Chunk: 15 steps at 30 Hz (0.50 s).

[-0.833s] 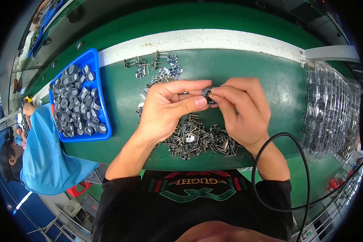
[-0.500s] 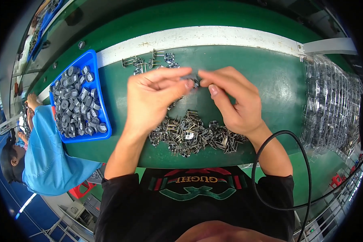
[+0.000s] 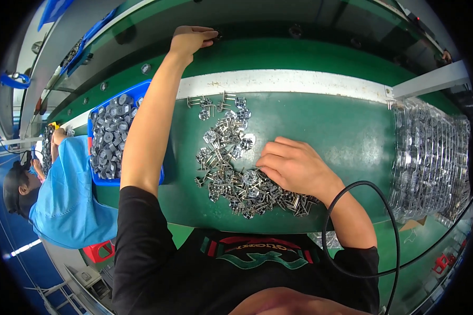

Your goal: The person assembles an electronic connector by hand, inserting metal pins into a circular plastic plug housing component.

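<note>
My left hand [image 3: 192, 40] is stretched out over the dark green belt beyond the white rail. Its fingers are pinched on a small dark round part [image 3: 218, 35], which is mostly in shadow. My right hand [image 3: 294, 164] is at the right side of a loose pile of small metal-pinned circuit boards [image 3: 223, 181]. The fingers of that hand are curled together with their tips down at the boards; whatever they grip is hidden. My left forearm crosses over the right side of a blue bin [image 3: 106, 182] filled with grey round housings [image 3: 108, 137].
The white rail [image 3: 278, 77] separates the green tabletop [image 3: 331, 118] from the belt [image 3: 268, 50]. Round parts [image 3: 146, 68] sit spaced out along it. Stacked clear plastic trays [image 3: 428, 157] stand at right. A black cable [image 3: 397, 226] loops by my right forearm. A person in blue [image 3: 73, 194] works at left.
My hands, together over the table with a small part half a second ago, have separated. The left has gone out over the belt; the right has come down to the pile. The view has shifted.
</note>
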### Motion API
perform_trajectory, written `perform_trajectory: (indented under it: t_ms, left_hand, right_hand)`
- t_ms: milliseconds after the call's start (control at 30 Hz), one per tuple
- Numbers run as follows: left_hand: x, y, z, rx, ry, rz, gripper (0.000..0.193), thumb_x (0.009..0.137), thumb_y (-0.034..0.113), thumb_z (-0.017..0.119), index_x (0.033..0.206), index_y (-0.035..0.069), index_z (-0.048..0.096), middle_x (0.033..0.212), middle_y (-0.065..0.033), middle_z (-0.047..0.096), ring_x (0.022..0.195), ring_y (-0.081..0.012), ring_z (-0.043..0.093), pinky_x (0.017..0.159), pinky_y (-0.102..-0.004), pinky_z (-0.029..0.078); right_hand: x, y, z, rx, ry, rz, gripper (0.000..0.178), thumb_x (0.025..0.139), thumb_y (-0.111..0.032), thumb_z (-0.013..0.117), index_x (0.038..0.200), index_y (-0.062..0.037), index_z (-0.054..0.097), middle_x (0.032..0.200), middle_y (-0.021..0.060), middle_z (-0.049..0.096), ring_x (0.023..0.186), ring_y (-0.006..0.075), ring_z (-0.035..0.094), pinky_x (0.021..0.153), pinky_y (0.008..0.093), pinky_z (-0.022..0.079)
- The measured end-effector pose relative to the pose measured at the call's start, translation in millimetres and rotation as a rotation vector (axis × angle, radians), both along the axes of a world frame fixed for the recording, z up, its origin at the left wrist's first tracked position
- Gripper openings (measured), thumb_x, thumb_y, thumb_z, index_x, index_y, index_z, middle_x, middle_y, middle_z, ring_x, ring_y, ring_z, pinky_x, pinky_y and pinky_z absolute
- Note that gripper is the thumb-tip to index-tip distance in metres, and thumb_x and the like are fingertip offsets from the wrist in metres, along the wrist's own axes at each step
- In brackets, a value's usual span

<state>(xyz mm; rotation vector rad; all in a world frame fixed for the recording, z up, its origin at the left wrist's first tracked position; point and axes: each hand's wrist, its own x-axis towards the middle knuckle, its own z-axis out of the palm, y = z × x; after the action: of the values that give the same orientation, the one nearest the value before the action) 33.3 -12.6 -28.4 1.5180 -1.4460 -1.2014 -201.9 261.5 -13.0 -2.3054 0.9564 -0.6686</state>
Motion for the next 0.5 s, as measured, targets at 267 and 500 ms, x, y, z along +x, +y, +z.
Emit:
perform_trajectory:
  t_ms: [267,500]
  left_hand:
    - [24.7,-1.9,24.2,-0.292,-0.439,0.122,0.040,0.087,0.041,0.070,0.099,0.003,0.074,0.087,-0.0103,0.072,0.078,-0.0221,0.067,0.078,-0.0315,0.054]
    - [98.6,17.7,32.9,-0.226,-1.299,-0.023,0.040,0.080,0.040,0.074,0.108,0.011,0.074,0.103,-0.0180,0.071,0.101,-0.0323,0.067,0.092,-0.0383,0.051]
  right_hand:
    - [-10.3,-1.3,9.0,0.027,0.016,-0.084,0.014,0.080,-0.007,0.066,0.094,-0.0082,0.067,0.085,0.0054,0.054,0.078,0.0253,0.060,0.065,0.0390,0.052]
    - [-18.4,-7.6,9.1,0.111,0.006,-0.126,0.020,0.081,-0.003,0.065,0.100,-0.0099,0.068,0.088,0.0077,0.056,0.076,0.0287,0.062,0.065,0.0414,0.052]
